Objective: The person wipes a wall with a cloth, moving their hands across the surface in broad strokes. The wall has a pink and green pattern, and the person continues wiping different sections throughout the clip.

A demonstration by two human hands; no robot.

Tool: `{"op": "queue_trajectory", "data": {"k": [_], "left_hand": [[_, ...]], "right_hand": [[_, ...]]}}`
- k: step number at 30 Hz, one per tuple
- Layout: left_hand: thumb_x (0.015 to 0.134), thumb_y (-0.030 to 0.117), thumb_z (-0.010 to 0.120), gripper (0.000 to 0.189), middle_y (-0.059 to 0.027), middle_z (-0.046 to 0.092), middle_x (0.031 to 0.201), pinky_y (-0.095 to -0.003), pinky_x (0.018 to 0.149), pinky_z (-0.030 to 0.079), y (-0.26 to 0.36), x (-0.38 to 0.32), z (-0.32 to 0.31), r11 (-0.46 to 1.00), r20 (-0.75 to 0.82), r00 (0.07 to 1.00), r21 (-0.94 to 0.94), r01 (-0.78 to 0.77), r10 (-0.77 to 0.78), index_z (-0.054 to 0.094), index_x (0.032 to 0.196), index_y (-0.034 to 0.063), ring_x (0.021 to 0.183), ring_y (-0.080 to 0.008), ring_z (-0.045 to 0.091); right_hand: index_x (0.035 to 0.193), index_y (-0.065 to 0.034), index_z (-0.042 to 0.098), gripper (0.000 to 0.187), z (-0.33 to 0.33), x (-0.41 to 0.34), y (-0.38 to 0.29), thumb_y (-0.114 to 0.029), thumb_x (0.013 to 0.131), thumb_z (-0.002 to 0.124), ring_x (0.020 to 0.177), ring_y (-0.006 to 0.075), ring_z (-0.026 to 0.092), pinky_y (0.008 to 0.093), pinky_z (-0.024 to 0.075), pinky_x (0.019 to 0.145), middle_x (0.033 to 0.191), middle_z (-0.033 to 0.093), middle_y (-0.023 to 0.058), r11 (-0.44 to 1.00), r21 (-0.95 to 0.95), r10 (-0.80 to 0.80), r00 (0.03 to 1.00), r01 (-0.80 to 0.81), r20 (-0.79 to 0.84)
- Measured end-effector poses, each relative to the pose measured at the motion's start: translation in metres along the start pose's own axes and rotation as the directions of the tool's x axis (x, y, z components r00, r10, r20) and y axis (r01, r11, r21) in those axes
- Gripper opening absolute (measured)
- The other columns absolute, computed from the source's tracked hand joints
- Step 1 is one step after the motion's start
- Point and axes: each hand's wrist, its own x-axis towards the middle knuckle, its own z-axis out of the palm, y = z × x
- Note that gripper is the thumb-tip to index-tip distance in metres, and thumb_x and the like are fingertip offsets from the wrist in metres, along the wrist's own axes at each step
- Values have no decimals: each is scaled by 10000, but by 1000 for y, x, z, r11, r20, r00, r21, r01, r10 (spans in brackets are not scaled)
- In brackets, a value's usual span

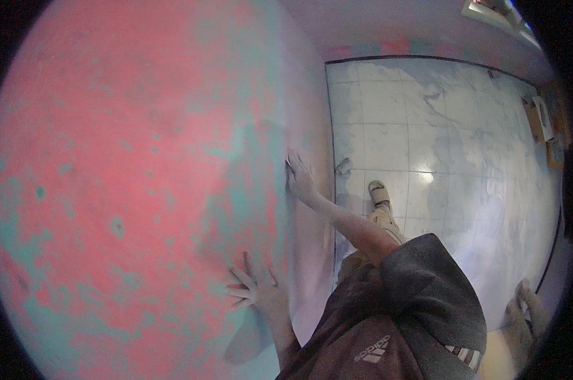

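Note:
A large wall face [139,156], patchy pink and teal in this picture, fills the left side. It meets a narrow, pale side face [310,247] at an upright-looking edge. My left hand [267,289] lies against the patchy face with its fingers spread and nothing seen in it. Farther up, my right hand [301,178] presses at the edge, its fingers close together. Something thin may be under those fingers; blur and the hand itself hide it. Pale dust seems to coat both hands. My shadow falls across the patchy face.
White dust streaks the tiled floor [386,104], where my sandalled foot [379,192] stands near a crumpled lump [344,166]. Cardboard [536,121] rests at the far right wall. A blurred foot or leg [526,304] shows at lower right; whose, I cannot tell.

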Motion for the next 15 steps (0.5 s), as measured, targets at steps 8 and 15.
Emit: {"op": "queue_trajectory", "data": {"k": [8,15], "left_hand": [[989,480,502,587,-210,154,1660,-811,984,-143,-4,9,4,991,32,998,-115,64,-61,472,1504,198,1435,-643,-8],[994,448,494,587,-174,159,1669,-809,994,-152,-13,9,6,993,11,997,-91,-71,72,447,1519,190,1459,-612,-37]], "right_hand": [[1477,2,426,558,30,-165,2,-157,955,544,1466,374,328,469,271,1180,1539,383,259,933,-336,2,935,125,353],[1474,-66,458,503,-12,3,-9,-93,975,512,1428,385,377,556,282,1155,1507,461,195,983,-170,89,985,-64,148]]}}
